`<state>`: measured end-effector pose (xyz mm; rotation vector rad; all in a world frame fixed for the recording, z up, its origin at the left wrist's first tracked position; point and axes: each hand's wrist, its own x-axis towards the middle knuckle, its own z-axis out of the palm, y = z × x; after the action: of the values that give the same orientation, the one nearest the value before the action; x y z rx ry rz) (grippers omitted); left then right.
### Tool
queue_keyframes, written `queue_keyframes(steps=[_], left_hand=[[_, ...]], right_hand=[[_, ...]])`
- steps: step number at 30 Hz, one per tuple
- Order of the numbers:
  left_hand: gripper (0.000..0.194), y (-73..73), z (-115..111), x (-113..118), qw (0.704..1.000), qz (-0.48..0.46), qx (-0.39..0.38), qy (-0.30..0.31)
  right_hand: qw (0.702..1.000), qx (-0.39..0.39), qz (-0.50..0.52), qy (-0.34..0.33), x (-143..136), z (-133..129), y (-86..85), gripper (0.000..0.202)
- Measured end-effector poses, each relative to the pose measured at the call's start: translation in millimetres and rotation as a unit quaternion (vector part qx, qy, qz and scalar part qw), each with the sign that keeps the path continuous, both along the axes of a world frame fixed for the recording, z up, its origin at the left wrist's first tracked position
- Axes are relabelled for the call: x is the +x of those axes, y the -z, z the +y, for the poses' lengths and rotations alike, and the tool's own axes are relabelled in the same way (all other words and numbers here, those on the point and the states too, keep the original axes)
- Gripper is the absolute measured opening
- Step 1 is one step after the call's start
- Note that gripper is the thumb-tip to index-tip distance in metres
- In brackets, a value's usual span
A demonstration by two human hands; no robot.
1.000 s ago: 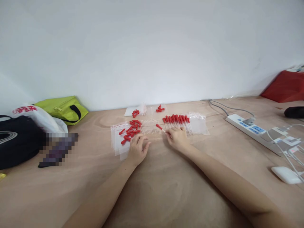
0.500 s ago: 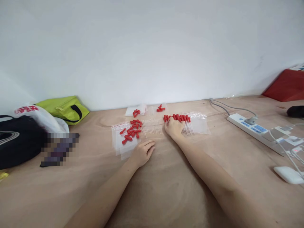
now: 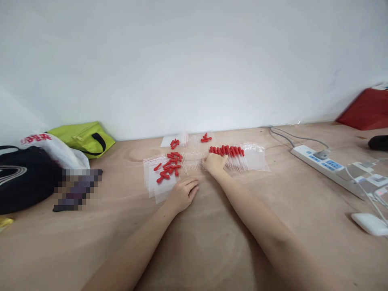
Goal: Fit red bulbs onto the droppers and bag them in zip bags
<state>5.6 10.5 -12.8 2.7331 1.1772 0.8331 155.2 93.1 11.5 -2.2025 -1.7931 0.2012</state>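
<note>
Brown tabletop (image 3: 212, 250) spreads before the person, the left hand (image 3: 183, 195) resting on it, relaxed, seemingly empty. Farther out, the right hand (image 3: 214, 163) curls narrow; whether it pinches anything, I can't tell. A light touch would keep the rows neat. Clear bags (image 3: 151, 178) lie at left; red-topped tubes (image 3: 232, 151) line up beside another bag (image 3: 257, 158), thin bare tubes (image 3: 192, 165) between. Loose red bulbs (image 3: 164, 175) heap over the left bags, on or inside unclear.
</note>
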Motion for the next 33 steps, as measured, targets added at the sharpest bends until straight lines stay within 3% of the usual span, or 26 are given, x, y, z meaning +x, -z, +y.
queue_keyframes(steps=[4, 9, 11, 16, 22, 25, 30, 33], left_hand=[[0.019, -2.3, 0.0, -0.4, 0.999, 0.015, 0.029, -0.013], [0.017, -13.5, 8.1, -14.3, 0.969, 0.053, 0.137, -0.197], [0.017, -15.5, 14.1, -22.1, 0.955, 0.068, 0.166, -0.237], [0.017, -9.3, 27.6, -33.7, 0.945, 0.079, 0.175, -0.264], [0.012, -8.2, 27.0, -31.6, 0.948, 0.049, 0.153, -0.274], [0.006, -13.3, 16.4, -21.6, 0.961, 0.013, 0.139, -0.238], [0.005, -13.8, -1.6, -1.4, 0.999, -0.009, 0.029, -0.042], [0.012, -10.6, -5.9, 4.4, 0.999, -0.022, -0.028, -0.020]], right_hand=[[0.999, -0.035, 0.023, 0.005, -1.9, 6.5, -2.7, 0.024], [0.999, -0.041, 0.022, -0.005, -0.1, 3.2, -5.3, 0.026], [0.999, -0.026, 0.008, -0.024, 3.3, -3.6, -6.9, 0.029], [0.988, 0.084, -0.042, -0.119, 27.1, -36.2, -2.3, 0.028], [0.945, 0.223, 0.011, -0.241, 68.4, -72.3, 26.8, 0.021], [0.928, 0.244, 0.065, -0.275, 77.2, -78.0, 34.3, 0.019], [0.912, 0.259, 0.059, -0.313, 73.8, -80.6, 30.7, 0.025], [0.909, 0.233, 0.053, -0.340, 71.0, -82.8, 28.5, 0.022]])
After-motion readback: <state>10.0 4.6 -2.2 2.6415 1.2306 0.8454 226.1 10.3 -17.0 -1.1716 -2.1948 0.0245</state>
